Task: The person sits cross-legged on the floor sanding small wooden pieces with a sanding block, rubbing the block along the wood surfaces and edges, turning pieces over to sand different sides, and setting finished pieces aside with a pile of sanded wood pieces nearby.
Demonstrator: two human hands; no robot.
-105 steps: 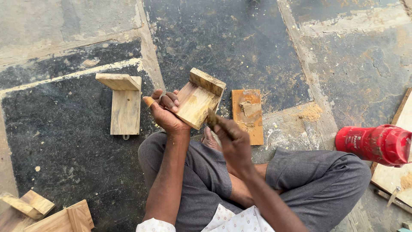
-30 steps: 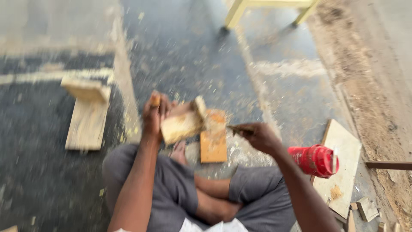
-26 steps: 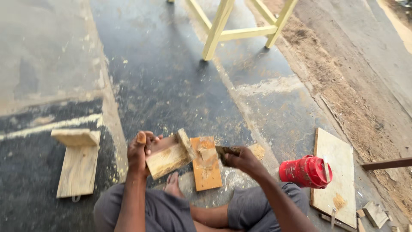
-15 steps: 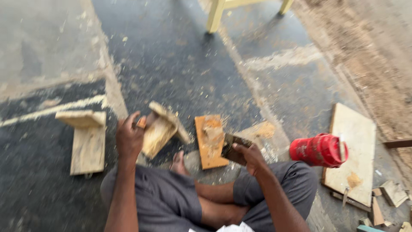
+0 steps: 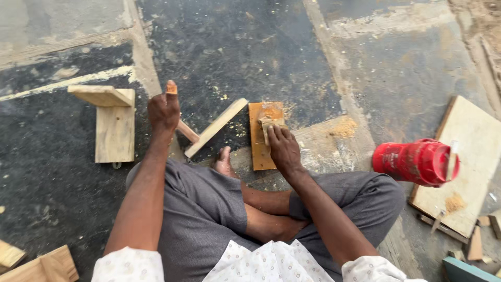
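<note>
Compared with half a second earlier, the joined wooden piece [image 5: 209, 128] is lowered from its raised, tilted position and lies on the dark floor [image 5: 250, 47], its long board slanting up to the right. The left hand [image 5: 164, 109] grips the short end of this piece from above, thumb raised and smeared with orange paste. The right hand [image 5: 282, 149] has shifted onto the flat orange-stained board [image 5: 258, 151], fingers closed on a small scraper [image 5: 271, 125] pressed to the board's upper end. The board lies just right of the wooden piece. A red container [image 5: 412, 162] lies on its side well to the right, against a plywood sheet [image 5: 469, 156]; a T-shaped wooden assembly [image 5: 112, 125] rests left.
</note>
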